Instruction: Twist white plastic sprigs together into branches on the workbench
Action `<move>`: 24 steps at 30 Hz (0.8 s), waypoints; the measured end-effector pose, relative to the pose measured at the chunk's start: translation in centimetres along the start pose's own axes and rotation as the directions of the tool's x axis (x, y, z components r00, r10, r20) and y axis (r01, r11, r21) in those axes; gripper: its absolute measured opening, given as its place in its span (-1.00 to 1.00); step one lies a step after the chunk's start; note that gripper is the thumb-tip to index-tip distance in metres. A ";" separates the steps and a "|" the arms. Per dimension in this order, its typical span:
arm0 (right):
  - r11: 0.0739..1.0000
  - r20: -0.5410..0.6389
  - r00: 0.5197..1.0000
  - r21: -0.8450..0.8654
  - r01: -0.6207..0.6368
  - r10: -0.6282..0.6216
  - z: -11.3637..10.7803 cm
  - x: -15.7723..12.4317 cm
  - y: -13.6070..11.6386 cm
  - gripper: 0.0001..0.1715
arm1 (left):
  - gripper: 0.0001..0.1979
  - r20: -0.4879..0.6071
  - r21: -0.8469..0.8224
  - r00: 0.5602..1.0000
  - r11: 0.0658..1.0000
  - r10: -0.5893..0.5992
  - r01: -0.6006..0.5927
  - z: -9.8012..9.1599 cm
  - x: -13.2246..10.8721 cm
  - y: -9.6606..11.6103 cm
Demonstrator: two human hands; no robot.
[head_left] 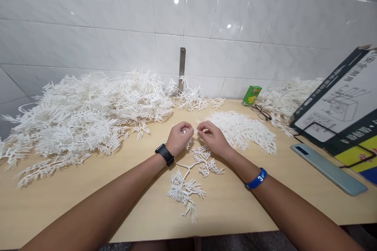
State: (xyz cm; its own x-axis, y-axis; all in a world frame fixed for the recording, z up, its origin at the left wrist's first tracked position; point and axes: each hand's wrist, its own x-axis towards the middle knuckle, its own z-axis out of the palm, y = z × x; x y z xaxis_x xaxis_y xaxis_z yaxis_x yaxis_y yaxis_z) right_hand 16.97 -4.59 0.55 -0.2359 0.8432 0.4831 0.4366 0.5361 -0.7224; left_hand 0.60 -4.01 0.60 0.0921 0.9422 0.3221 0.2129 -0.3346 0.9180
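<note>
My left hand point(180, 138), with a black watch at its wrist, is closed round a white artificial branch point(188, 168). Thin sprigs poke out beneath the fingers, and the forked stem with its feathery tips hangs toward me over the tabletop. Close beside it, fingertips almost meeting, my right hand point(213, 138) is closed in a pinch. What sits between its thumb and forefinger is too small to make out. A flat pile of white sprigs point(243, 130) lies just beyond my right hand.
A big heap of white branches point(88, 113) fills the left of the wooden table point(141, 208). Along the back are an upright metal strip point(182, 66), a green box point(251, 95) and glasses point(261, 113). A phone point(328, 168) and a printed carton point(338, 106) stand right.
</note>
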 end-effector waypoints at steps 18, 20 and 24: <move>1.000 0.004 1.000 -0.005 0.018 -0.018 0.1 0.2 -0.2 -0.89 | -0.86 -0.009 0.066 0.998 0.996 -0.061 0.062 -0.6 -0.6 0.5; 1.000 0.013 1.000 -0.015 -0.005 0.005 0.1 0.2 -0.2 -0.89 | -0.86 0.002 0.035 0.996 0.995 -0.091 0.090 -0.6 -0.5 0.6; 0.999 0.013 1.000 -0.031 -0.010 0.011 0.0 0.2 -0.3 -0.89 | -0.87 0.018 -0.006 0.987 0.987 -0.162 0.162 -0.5 -0.2 0.5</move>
State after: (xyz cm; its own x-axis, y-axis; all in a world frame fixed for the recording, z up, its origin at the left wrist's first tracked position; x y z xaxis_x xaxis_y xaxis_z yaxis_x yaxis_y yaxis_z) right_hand 16.79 -4.53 0.84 -0.2423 0.8492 0.4691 0.4661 0.5260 -0.7114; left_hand 0.21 -4.38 1.13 0.0737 0.9836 0.1647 0.2197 -0.1771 0.9594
